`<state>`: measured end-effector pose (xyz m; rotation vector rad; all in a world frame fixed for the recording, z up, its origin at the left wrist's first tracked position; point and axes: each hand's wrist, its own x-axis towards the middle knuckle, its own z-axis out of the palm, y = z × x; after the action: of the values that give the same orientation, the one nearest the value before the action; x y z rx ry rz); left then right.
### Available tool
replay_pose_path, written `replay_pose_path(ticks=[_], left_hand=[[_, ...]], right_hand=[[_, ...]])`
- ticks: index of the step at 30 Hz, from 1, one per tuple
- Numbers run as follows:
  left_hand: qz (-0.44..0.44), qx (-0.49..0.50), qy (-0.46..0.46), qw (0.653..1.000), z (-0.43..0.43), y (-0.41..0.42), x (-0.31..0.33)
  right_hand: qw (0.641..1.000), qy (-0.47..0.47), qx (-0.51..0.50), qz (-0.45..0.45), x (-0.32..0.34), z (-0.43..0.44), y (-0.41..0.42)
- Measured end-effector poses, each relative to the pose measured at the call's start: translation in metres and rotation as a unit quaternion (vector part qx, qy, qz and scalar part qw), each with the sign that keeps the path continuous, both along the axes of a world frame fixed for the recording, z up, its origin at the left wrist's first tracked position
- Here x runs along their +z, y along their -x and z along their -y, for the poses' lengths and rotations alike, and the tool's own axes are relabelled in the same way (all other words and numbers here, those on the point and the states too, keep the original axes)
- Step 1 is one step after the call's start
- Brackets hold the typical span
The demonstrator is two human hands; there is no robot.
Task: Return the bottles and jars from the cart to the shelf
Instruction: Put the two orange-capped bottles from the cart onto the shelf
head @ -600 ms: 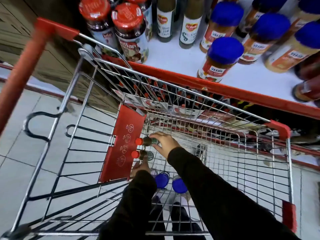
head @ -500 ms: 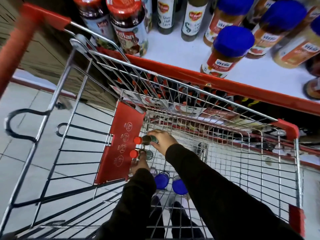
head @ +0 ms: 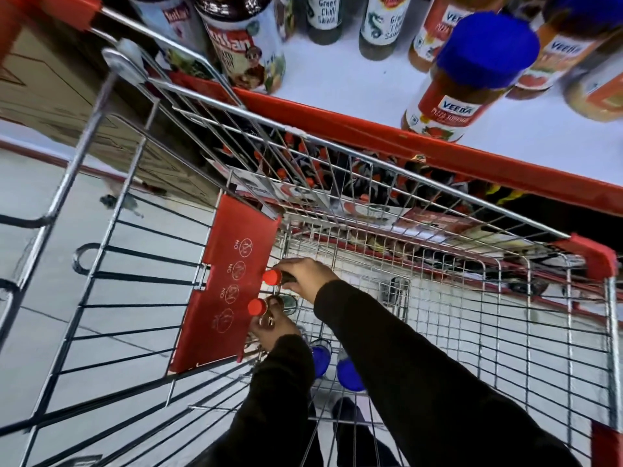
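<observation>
Both hands grip red-capped bottles (head: pixel 272 276) against cart's (head: pixel 421 183) red flap (head: pixel 232 264).

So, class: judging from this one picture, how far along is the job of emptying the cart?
Done: bottles and jars already stand on the shelf, though who put them there is unclear. In hand: right hand and left hand each grip a red-capped bottle inside the cart. Left: two blue-lidded jars still lying there.
</observation>
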<state>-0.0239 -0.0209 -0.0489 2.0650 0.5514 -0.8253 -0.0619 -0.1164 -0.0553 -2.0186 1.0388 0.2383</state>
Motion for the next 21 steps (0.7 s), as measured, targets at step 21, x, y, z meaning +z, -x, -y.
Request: replay_pose_path(ticks=[21], left_hand=[[0.212,-0.377,0.187,0.882,-0.005,-0.031,0.157]], right_hand=[[0.930,0.050,-0.348,0.108,0.168,-0.044,0.081]])
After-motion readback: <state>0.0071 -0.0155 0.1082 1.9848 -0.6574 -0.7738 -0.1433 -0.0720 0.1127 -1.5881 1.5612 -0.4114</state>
